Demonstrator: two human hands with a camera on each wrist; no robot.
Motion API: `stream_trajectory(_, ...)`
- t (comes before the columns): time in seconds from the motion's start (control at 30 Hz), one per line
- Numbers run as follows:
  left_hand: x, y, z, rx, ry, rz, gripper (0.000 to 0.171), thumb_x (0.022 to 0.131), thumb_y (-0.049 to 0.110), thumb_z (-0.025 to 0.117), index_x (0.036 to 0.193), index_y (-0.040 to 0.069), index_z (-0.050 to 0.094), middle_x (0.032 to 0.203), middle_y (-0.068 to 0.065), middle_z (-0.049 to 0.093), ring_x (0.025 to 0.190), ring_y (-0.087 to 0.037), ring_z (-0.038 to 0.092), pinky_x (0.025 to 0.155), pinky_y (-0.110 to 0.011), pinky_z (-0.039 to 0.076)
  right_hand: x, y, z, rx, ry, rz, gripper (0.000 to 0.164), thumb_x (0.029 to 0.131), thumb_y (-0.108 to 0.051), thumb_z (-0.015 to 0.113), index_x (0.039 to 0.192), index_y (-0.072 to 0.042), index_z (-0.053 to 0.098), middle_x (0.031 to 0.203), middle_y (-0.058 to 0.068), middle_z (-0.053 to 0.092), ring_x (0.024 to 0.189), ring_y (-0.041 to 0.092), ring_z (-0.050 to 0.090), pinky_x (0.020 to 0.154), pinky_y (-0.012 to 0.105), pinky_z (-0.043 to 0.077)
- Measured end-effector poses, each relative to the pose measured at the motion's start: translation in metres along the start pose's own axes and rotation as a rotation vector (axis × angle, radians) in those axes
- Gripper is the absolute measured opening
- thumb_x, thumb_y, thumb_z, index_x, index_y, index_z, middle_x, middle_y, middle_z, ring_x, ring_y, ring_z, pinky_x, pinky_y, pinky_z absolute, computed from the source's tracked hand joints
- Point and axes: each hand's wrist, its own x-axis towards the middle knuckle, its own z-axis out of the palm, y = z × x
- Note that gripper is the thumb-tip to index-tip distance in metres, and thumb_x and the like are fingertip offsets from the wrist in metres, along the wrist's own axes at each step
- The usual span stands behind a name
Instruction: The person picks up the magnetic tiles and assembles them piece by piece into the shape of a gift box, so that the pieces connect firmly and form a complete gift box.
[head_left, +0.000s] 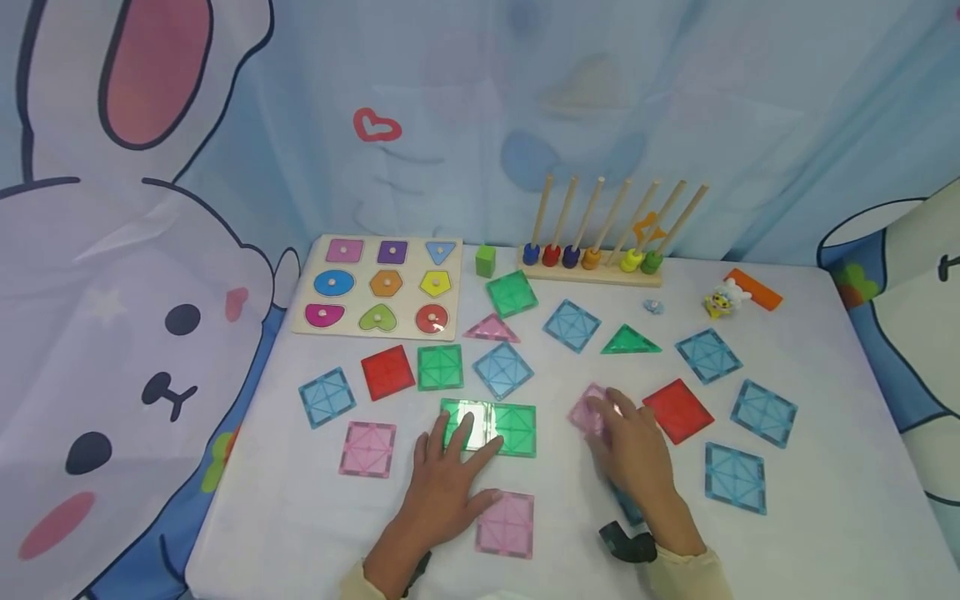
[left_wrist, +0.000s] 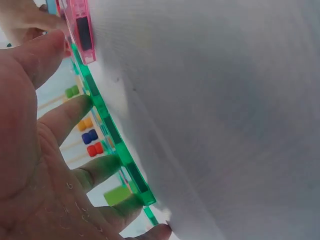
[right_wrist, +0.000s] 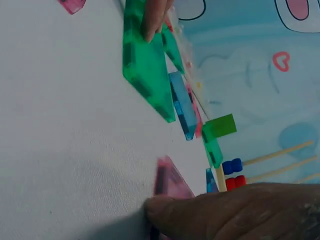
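Observation:
My left hand (head_left: 442,492) lies with spread fingers on two green square magnetic tiles (head_left: 517,432) joined edge to edge. Its thumb reaches the corner of a pink square tile (head_left: 512,532) nearer me. In the left wrist view, the fingertips touch the green tiles (left_wrist: 112,131) along one side. To the right, my right hand (head_left: 637,450) pinches a pink tile (head_left: 581,410), whose far part is covered by the fingers. The thumb presses that pink tile's edge (right_wrist: 172,180) in the right wrist view. Under the right wrist sits a partly hidden blue tile (head_left: 626,504).
Several loose tiles surround the hands, among them a red square (head_left: 678,411), a blue square (head_left: 735,477) and a green triangle (head_left: 630,340). At the back stand a shape puzzle board (head_left: 360,325), a green block (head_left: 485,261) and a pegged bead rack (head_left: 600,273).

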Motion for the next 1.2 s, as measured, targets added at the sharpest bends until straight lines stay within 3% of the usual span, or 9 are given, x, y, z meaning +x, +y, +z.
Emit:
stream_trajectory(0.2, 0.001, 0.000, -0.002, 0.006, -0.034, -0.007, 0.073, 0.082, 0.059, 0.060, 0.146, 0.042, 0.029, 0.156, -0.008, 0.016, 0.142, -0.041, 0.001, 0.101, -0.066, 0.019, -0.009, -0.024, -0.002, 0.085, -0.221, -0.105, 0.088, 0.072, -0.024, 0.082, 0.146, -0.026, 0.035, 0.138, -0.002, 0.052, 0.101, 0.020, 0.055, 0.080, 0.038, 0.051)
stream_trajectory(0.43, 0.002, 0.000, -0.002, -0.005, -0.031, -0.004, 0.075, 0.080, 0.054, 0.066, 0.145, 0.042, 0.031, 0.156, -0.009, 0.016, 0.142, -0.042, 0.002, 0.101, -0.067, 0.020, -0.011, -0.034, 0.001, 0.068, -0.240, -0.069, 0.090, 0.073, -0.022, 0.082, 0.147, -0.028, 0.033, 0.134, -0.006, 0.054, 0.088, 0.014, 0.045, 0.066, 0.026, 0.045)
stream_trajectory(0.57, 0.001, 0.000, -0.004, -0.005, -0.033, -0.006, 0.075, 0.080, 0.054, 0.066, 0.145, 0.041, 0.032, 0.156, -0.009, 0.016, 0.141, -0.043, 0.002, 0.100, -0.069, 0.020, -0.013, -0.029, -0.002, 0.100, -0.286, -0.064, 0.090, 0.075, -0.025, 0.080, 0.148, -0.029, 0.029, 0.142, -0.007, 0.046, 0.101, 0.016, 0.048, 0.078, 0.032, 0.049)
stream_trajectory(0.7, -0.001, 0.003, -0.004, -0.025, -0.033, -0.002, 0.075, 0.080, 0.053, 0.066, 0.145, 0.039, 0.032, 0.156, -0.009, 0.016, 0.142, -0.043, 0.003, 0.099, -0.070, 0.020, -0.024, -0.007, -0.030, 0.109, -0.348, -0.009, 0.097, 0.069, -0.031, 0.084, 0.149, -0.027, 0.028, 0.148, 0.000, 0.038, 0.126, 0.025, 0.041, 0.099, 0.052, 0.039)
stream_trajectory(0.8, -0.002, 0.002, -0.004, -0.024, -0.032, 0.002, 0.075, 0.081, 0.055, 0.064, 0.146, 0.038, 0.031, 0.156, -0.010, 0.014, 0.141, -0.044, 0.001, 0.099, -0.071, 0.019, -0.039, 0.015, -0.051, 0.044, -0.384, 0.061, 0.105, 0.057, -0.034, 0.090, 0.146, -0.025, 0.034, 0.139, 0.010, 0.044, 0.122, 0.035, 0.042, 0.092, 0.058, 0.042)
stream_trajectory(0.9, -0.003, -0.002, -0.006, 0.004, -0.033, -0.010, 0.076, 0.081, 0.057, 0.063, 0.147, 0.038, 0.030, 0.157, -0.010, 0.012, 0.141, -0.044, -0.001, 0.100, -0.071, 0.018, -0.054, 0.028, -0.054, -0.007, -0.429, 0.107, 0.106, 0.048, -0.033, 0.093, 0.141, -0.026, 0.041, 0.132, 0.012, 0.044, 0.112, 0.038, 0.046, 0.077, 0.054, 0.051)
stream_trajectory(1.0, -0.003, -0.004, -0.008, 0.007, -0.019, -0.013, 0.077, 0.080, 0.055, 0.065, 0.146, 0.038, 0.032, 0.156, -0.011, 0.015, 0.141, -0.044, 0.001, 0.100, -0.071, 0.018, -0.063, 0.035, -0.048, -0.006, -0.397, 0.105, 0.096, 0.051, -0.025, 0.093, 0.136, -0.023, 0.049, 0.127, 0.013, 0.046, 0.108, 0.038, 0.048, 0.076, 0.051, 0.053)
stream_trajectory(1.2, -0.002, 0.001, -0.005, -0.039, -0.015, 0.008, 0.074, 0.080, 0.054, 0.065, 0.145, 0.037, 0.034, 0.156, -0.010, 0.017, 0.142, -0.043, 0.003, 0.100, -0.070, 0.019, -0.056, 0.039, -0.034, -0.018, -0.189, 0.111, 0.081, 0.059, -0.016, 0.089, 0.132, -0.013, 0.054, 0.121, 0.014, 0.049, 0.106, 0.036, 0.049, 0.080, 0.054, 0.050)
